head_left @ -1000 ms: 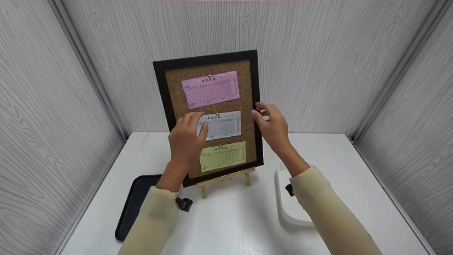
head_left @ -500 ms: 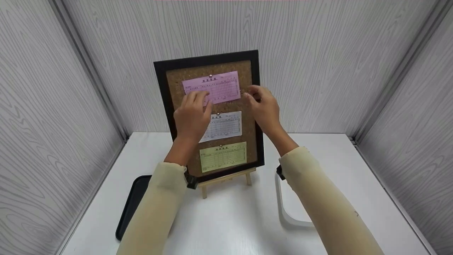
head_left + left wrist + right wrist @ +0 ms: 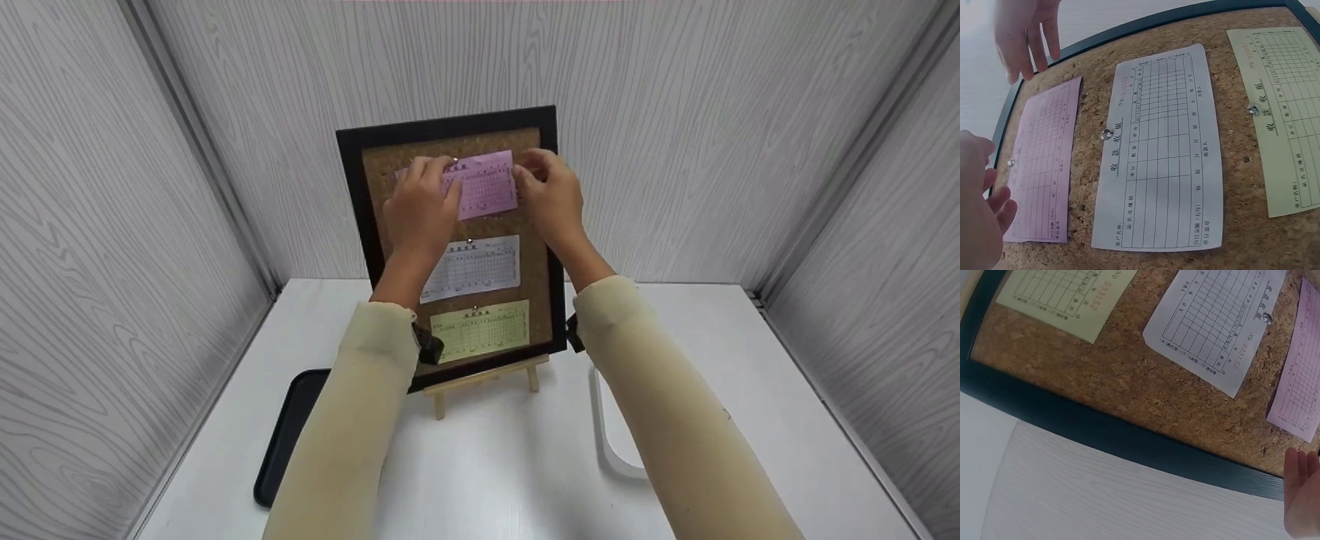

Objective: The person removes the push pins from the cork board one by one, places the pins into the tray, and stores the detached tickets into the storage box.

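Observation:
Three printed receipt slips hang on a black-framed corkboard (image 3: 534, 277), one above another: a pink slip (image 3: 487, 187), a white slip (image 3: 491, 266) and a yellow-green slip (image 3: 491, 330). Clear-headed pushpins hold them by their top edges. My left hand (image 3: 424, 206) is over the left part of the pink slip, covering it in the head view. In the left wrist view its loosely bent fingers are beside the pink slip's pushpin (image 3: 1012, 162). At that slip's right edge is my right hand (image 3: 553, 191), its fingers extended and holding nothing in the right wrist view.
A small wooden easel (image 3: 487, 374) supports the corkboard on the white table (image 3: 480, 465). A dark tray (image 3: 289, 431) lies at the left, partly behind the left sleeve. A white tray (image 3: 619, 442) shows beside the right sleeve. Wood-grain panels (image 3: 675, 135) enclose the table.
Both hands have risen along the board, from the white slip's height to the pink slip. My right hand has also moved inward from the frame's right side. The slips remain pinned.

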Demonstrator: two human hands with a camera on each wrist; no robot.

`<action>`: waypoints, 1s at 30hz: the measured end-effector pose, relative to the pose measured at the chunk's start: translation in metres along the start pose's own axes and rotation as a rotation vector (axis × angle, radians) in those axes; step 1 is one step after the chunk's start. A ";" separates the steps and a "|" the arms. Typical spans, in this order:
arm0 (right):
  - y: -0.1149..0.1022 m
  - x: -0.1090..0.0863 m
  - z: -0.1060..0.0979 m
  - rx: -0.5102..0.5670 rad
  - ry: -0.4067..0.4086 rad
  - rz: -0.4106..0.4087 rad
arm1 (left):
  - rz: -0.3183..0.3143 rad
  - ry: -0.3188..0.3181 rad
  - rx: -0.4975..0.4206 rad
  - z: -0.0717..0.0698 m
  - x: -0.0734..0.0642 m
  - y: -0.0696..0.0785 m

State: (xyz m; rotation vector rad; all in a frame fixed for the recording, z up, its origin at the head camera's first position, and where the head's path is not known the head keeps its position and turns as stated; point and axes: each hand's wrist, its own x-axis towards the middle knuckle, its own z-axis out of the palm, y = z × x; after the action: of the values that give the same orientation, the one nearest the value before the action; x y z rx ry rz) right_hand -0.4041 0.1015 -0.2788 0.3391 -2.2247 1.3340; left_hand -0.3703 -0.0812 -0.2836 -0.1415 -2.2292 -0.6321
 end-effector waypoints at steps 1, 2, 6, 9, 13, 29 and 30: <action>0.001 0.002 0.002 0.027 -0.001 0.012 | -0.002 0.000 0.004 0.001 0.002 0.000; 0.001 0.004 0.004 0.058 -0.001 0.023 | -0.002 0.000 0.008 0.001 0.004 0.000; 0.003 0.010 0.011 0.178 0.006 0.054 | -0.016 -0.010 0.027 0.005 0.011 0.000; 0.004 0.012 0.014 0.236 0.011 0.067 | -0.024 -0.019 0.033 0.009 0.013 -0.001; 0.004 0.013 0.017 0.272 0.020 0.080 | -0.024 0.000 0.035 0.013 0.015 -0.001; 0.001 0.006 0.023 0.391 0.019 0.087 | -0.101 0.088 0.054 0.025 0.020 0.001; 0.000 0.005 0.024 0.395 0.019 0.091 | -0.102 0.093 0.054 0.025 0.020 0.001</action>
State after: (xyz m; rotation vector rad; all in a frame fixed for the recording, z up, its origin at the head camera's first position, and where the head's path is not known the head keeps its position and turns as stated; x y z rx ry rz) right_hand -0.4158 0.0813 -0.2852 0.3653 -1.9709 1.8202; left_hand -0.4003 -0.0702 -0.2831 0.0284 -2.1712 -0.6200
